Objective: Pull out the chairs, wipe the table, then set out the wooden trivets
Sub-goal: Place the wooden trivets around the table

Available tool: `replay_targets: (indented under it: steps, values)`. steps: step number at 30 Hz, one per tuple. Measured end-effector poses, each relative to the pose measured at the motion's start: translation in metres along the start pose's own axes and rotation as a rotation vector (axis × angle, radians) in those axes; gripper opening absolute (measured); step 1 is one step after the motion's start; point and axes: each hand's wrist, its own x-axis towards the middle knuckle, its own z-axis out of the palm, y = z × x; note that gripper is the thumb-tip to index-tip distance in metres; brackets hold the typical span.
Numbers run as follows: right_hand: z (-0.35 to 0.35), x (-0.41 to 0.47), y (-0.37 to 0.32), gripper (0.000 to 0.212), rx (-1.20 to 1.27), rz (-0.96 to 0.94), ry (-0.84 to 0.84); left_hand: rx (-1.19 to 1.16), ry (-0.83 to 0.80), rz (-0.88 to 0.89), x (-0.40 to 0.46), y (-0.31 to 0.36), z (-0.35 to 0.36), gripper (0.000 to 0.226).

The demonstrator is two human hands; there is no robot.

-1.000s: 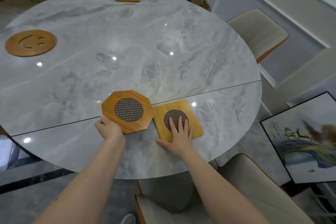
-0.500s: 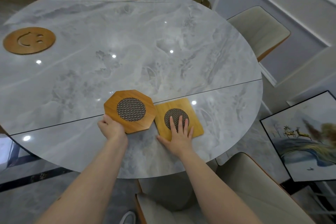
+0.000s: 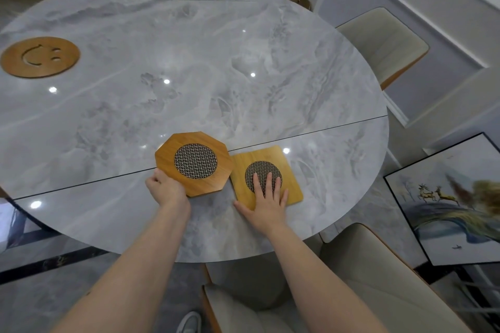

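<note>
The octagonal wooden trivet (image 3: 194,163) is gripped at its near-left edge by the left hand (image 3: 165,189), fingers curled under. The square wooden trivet (image 3: 266,177) is pressed flat, just beside it, by the right hand (image 3: 266,201) with fingers straight and spread, both at the near side of the round marble table (image 3: 216,62). Both are judged light, thin and stiff, likely to slide on the glossy top; an edge pinch is judged best.

octagonal trivet (image 3: 193,163) left of square trivet (image 3: 266,176), on table (image 3: 216,62)
</note>
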Motion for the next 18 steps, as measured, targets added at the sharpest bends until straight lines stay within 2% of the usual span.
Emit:
replay_targets:
  steps: [3,10,13,18]
  values:
    - [0.000,0.000,0.001,0.103,0.004,0.000,-0.008,-0.004,-0.020,-0.011,0.003,-0.002,0.000,0.023]
    - [-0.015,0.003,0.001,0.083,0.085,0.022,-0.091,0.048,-0.038,0.028,-0.017,0.004,0.004,0.022]
    - [-0.028,0.005,0.007,0.064,0.272,0.045,-0.035,0.050,-0.076,0.039,-0.028,0.004,0.010,0.022]
    - [-0.064,-0.012,0.029,0.041,0.812,0.119,0.097,0.047,-0.149,0.040,-0.061,-0.005,0.029,0.026]
